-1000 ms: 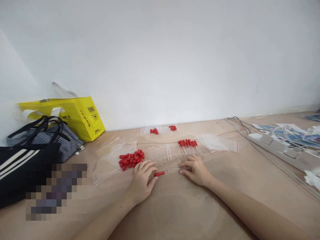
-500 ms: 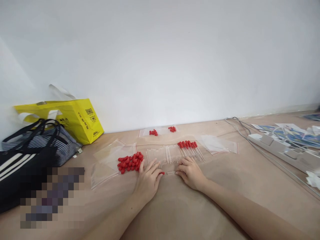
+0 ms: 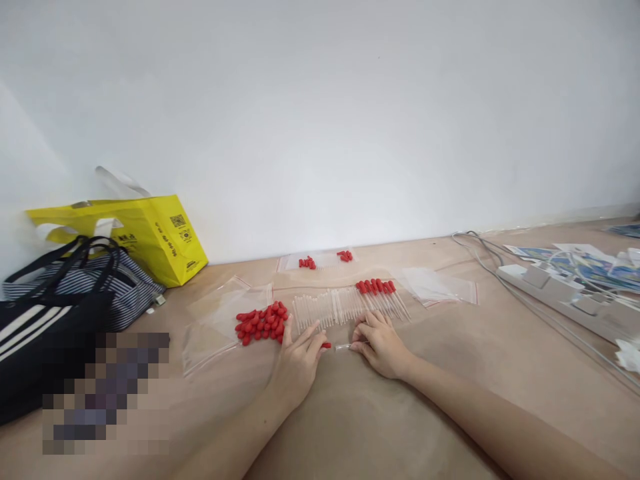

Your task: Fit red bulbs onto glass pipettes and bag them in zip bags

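Note:
My left hand (image 3: 296, 363) rests low over the table, thumb and a finger pinched on a red rubber dropper bulb (image 3: 326, 345). Facing it, my right hand (image 3: 381, 347) pinches a clear dropper tube (image 3: 343, 347), whose end points left at the bulb. A small gap separates the two. Just beyond my hands lies a row of clear tubes (image 3: 320, 308). Several droppers with red bulbs fitted (image 3: 375, 287) extend that row on the right. Left of the row, beside my left hand, is a heap of loose red bulbs (image 3: 261, 323).
Clear zip bags (image 3: 215, 337) lie left of the heap, and more bags (image 3: 440, 288) lie right of the row. Near the wall is a bag with red bulbs (image 3: 307, 263). A yellow bag (image 3: 175, 247) stands left; a white power strip (image 3: 565, 293) with cables sits right.
Both hands stay nearly in place, still holding the bulb and the tube. The tube's end looks slightly shifted, and the gap to the bulb remains.

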`<control>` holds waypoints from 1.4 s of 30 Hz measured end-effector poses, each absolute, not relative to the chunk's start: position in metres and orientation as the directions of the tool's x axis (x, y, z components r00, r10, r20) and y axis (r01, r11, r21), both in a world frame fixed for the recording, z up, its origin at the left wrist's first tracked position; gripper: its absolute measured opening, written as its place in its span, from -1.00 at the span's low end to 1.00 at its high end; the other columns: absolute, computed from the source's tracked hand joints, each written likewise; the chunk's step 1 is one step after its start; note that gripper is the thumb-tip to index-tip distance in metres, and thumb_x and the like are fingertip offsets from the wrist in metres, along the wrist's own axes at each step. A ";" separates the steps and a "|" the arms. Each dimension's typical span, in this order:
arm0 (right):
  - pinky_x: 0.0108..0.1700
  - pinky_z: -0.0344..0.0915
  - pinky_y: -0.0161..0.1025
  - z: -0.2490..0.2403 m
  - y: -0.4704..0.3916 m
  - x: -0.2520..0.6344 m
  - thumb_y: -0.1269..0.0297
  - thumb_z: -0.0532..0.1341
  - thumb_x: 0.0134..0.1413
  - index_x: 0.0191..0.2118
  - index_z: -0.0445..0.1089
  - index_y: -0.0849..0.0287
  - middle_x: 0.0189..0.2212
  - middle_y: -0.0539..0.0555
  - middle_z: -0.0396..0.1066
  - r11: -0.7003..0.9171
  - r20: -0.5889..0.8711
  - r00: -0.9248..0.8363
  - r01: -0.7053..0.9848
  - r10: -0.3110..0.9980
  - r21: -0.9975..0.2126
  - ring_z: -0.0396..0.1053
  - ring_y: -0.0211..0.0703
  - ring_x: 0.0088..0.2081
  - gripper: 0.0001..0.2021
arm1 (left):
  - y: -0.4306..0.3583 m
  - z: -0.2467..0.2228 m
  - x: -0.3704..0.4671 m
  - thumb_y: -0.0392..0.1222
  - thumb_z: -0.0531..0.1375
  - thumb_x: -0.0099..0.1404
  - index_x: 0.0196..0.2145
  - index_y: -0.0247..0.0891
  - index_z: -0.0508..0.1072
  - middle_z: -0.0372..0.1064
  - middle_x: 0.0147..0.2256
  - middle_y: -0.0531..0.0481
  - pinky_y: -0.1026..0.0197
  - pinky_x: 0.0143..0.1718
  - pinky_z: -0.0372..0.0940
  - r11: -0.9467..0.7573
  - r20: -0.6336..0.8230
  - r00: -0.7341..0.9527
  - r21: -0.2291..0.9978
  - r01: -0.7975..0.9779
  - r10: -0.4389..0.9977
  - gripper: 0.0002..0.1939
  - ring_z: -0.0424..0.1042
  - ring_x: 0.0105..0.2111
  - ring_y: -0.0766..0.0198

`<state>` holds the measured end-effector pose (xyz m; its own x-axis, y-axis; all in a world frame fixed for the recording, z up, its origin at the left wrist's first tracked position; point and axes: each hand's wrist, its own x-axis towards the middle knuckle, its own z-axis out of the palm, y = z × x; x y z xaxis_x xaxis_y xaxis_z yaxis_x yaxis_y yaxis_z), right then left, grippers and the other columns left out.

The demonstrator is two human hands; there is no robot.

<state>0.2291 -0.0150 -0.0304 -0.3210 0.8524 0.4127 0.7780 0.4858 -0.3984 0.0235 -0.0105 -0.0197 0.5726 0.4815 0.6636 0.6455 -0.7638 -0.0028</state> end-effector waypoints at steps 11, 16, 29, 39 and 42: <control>-0.12 -0.12 -0.13 -0.029 -0.024 0.217 0.43 0.09 0.04 -0.44 0.25 0.19 -0.48 -0.03 0.38 0.534 0.564 -0.272 0.760 0.779 -0.371 0.21 -0.23 -0.34 -0.92 | -0.011 -0.020 0.025 -0.39 -0.05 0.26 -0.22 -0.26 0.31 0.48 -0.33 0.03 -0.15 0.15 -0.40 -0.772 0.701 0.528 0.050 0.633 0.478 -0.79 0.40 -0.15 0.21; -0.14 -0.12 -0.14 -0.030 -0.025 0.215 0.37 0.06 0.09 -0.38 0.34 0.13 -0.50 -0.02 0.38 0.598 0.594 -0.342 0.741 0.728 -0.305 0.18 -0.23 -0.34 -0.88 | -0.012 -0.019 0.024 -0.40 -0.05 0.25 -0.24 -0.23 0.33 0.48 -0.36 0.07 -0.14 0.14 -0.35 -0.775 0.673 0.525 0.114 0.622 0.521 -0.77 0.37 -0.12 0.20; -0.17 -0.13 -0.14 -0.031 -0.026 0.216 0.48 0.03 0.02 -0.47 0.30 0.22 -0.58 0.00 0.24 0.721 0.658 -0.541 0.693 0.523 -0.004 0.05 -0.24 -0.39 -0.84 | -0.019 -0.019 0.026 -0.33 0.01 0.23 -0.42 -0.18 0.33 0.44 -0.48 0.17 -0.07 0.09 -0.35 -0.760 0.613 0.522 0.215 0.613 0.594 -0.85 0.37 -0.18 0.21; -0.25 -0.05 -0.20 -0.025 -0.027 0.214 0.47 -0.03 0.05 -0.50 0.29 0.23 -0.60 0.03 0.19 0.791 0.661 -0.584 0.612 0.470 -0.021 0.01 -0.22 -0.41 -0.79 | -0.025 -0.020 0.031 -0.32 -0.04 0.25 -0.45 -0.21 0.31 0.42 -0.52 0.12 -0.11 0.10 -0.39 -0.798 0.666 0.528 0.173 0.577 0.526 -0.81 0.38 -0.22 0.22; -0.25 -0.03 -0.19 -0.024 -0.026 0.213 0.49 -0.03 0.03 -0.51 0.29 0.23 -0.60 0.04 0.20 0.798 0.649 -0.594 0.601 0.475 -0.034 0.01 -0.21 -0.41 -0.79 | -0.025 -0.022 0.032 -0.30 -0.05 0.26 -0.46 -0.22 0.32 0.42 -0.53 0.11 -0.14 0.11 -0.41 -0.800 0.681 0.521 0.165 0.576 0.515 -0.80 0.39 -0.23 0.22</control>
<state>0.2133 -0.0257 -0.0243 -0.5945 0.4750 0.6488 0.6012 0.7984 -0.0337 0.0324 -0.0247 -0.0222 0.5206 0.5153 0.6808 0.5764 -0.8003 0.1650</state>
